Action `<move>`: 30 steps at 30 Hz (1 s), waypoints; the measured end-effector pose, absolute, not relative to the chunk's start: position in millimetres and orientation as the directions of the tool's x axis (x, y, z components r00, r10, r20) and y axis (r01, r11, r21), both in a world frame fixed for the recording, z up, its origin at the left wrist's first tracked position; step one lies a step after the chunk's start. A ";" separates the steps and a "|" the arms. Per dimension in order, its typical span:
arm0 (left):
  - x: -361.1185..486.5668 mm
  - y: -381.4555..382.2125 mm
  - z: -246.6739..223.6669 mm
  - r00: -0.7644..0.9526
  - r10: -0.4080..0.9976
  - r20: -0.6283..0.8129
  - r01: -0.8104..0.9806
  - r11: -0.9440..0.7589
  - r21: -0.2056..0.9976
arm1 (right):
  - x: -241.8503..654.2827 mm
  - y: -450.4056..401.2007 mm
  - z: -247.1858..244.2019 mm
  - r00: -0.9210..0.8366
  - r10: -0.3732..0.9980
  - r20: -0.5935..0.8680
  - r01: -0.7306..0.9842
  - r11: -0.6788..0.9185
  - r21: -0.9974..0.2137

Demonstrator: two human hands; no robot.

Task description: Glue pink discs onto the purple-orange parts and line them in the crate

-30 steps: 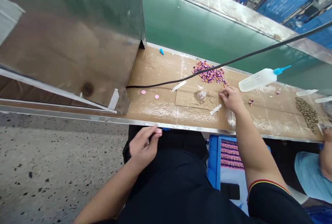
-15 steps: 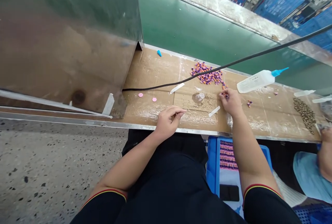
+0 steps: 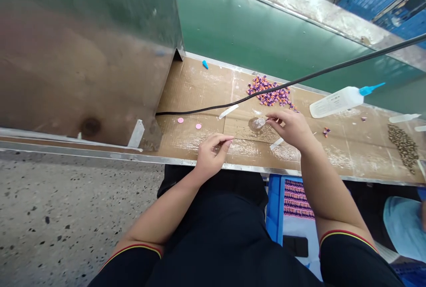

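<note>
Okay, hands apart over the cardboard-covered bench (image 3: 193,94). Left hand (image 3: 213,156) sits near the bench edge, thumb and index pinched together; can't tell if anything's held. Right hand (image 3: 289,129) is farther along, fingertips (image 3: 270,119) just beside a small clear piece (image 3: 258,123) on a cardboard sheet (image 3: 241,129), contact unclear. Purple-orange bead pile (image 3: 269,91) lies beyond the right hand, white glue bottle (image 3: 339,102) further right of it, two pink discs (image 3: 198,126) beyond the left hand.
</note>
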State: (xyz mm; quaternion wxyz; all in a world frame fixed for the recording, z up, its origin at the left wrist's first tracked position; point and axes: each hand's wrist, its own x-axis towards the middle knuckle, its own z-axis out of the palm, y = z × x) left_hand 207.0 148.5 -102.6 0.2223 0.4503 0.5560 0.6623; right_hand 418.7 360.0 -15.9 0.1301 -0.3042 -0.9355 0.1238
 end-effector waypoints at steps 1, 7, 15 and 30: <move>207.2 148.1 -102.5 -0.496 0.795 0.350 0.209 -0.282 0.937 | 417.8 360.8 -15.8 -0.784 0.599 0.163 0.538 0.787 -0.302; 208.7 147.8 -103.0 -0.508 0.798 0.325 0.204 -0.256 0.945 | 415.6 357.6 -16.5 -0.800 0.569 0.190 0.511 0.812 -0.281; 210.0 148.2 -106.3 -0.521 0.806 0.283 0.166 -0.230 0.959 | 411.2 359.3 -23.8 -0.812 0.565 0.147 0.521 0.815 -0.252; 212.1 147.4 -101.0 -0.580 0.796 0.171 0.024 -0.193 0.981 | 412.0 299.4 -35.8 -0.241 0.659 0.712 0.651 0.654 -0.385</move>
